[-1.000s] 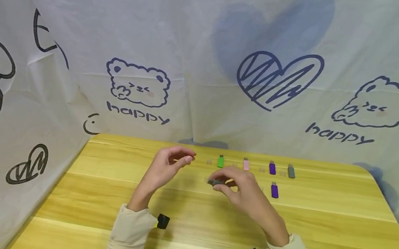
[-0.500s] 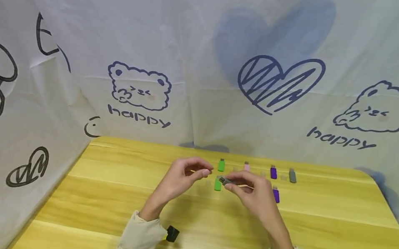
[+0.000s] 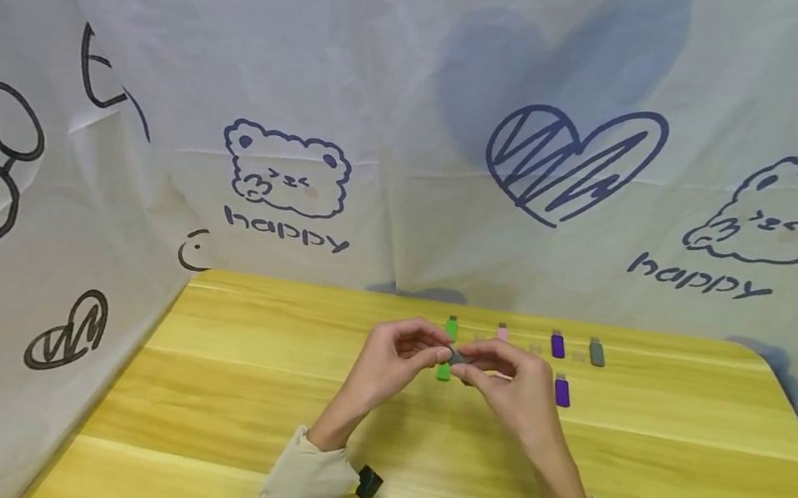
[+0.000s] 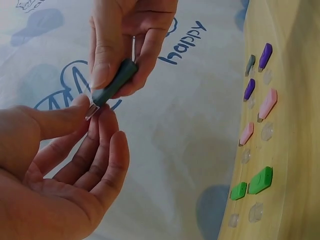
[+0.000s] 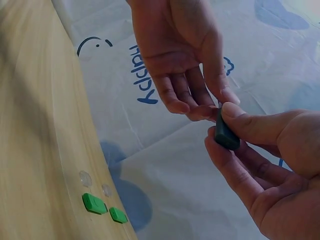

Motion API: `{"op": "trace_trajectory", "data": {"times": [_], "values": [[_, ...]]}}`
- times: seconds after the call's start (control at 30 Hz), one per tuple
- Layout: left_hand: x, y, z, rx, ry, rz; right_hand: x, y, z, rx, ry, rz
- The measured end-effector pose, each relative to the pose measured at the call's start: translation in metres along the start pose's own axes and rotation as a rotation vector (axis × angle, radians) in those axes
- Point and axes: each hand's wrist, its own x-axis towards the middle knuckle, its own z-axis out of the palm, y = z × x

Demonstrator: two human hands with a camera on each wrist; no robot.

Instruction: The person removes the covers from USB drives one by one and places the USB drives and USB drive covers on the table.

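A dark grey USB stick (image 4: 116, 82) is held up between both hands, above the table. My right hand (image 3: 516, 382) grips its body between thumb and fingers, seen closely in the right wrist view. My left hand (image 3: 393, 363) pinches the connector end with thumb and fingertips. A shiny, clear-looking tip (image 4: 91, 112) shows there in the left wrist view, partly covered by the left thumb. The left hand's other fingers are loosely bent, with nothing else in them. Beneath the hands in the head view, a green USB stick (image 3: 443, 373) is partly hidden.
On the wooden table (image 3: 236, 396), more USB sticks lie in two rows: green (image 3: 452, 327), pink (image 4: 267, 104), purple (image 3: 557, 344) and grey (image 3: 596, 352). Small clear caps (image 4: 255, 212) lie beside them. A printed white cloth (image 3: 305, 43) stands behind the table and along its sides.
My left hand has moved right to meet the grey USB stick and now pinches its connector end. The right hand has shifted slightly right, still holding the body.
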Motion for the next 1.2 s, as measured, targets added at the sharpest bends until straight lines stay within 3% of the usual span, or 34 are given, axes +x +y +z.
{"op": "trace_trajectory", "data": {"times": [0.53,0.87,1.2], "values": [[-0.0012,0.0043,-0.0034,0.005,0.067,-0.038,-0.0004,-0.0039,0.0046,0.037,0.002,-0.022],[-0.0023,0.0065,-0.0068,0.012,0.088,-0.031,-0.0011,-0.0041,0.0078,0.056,0.015,-0.048],[-0.0025,0.0083,-0.0051,-0.036,0.126,-0.071,-0.0024,-0.007,0.0102,0.055,0.031,-0.032]]}}
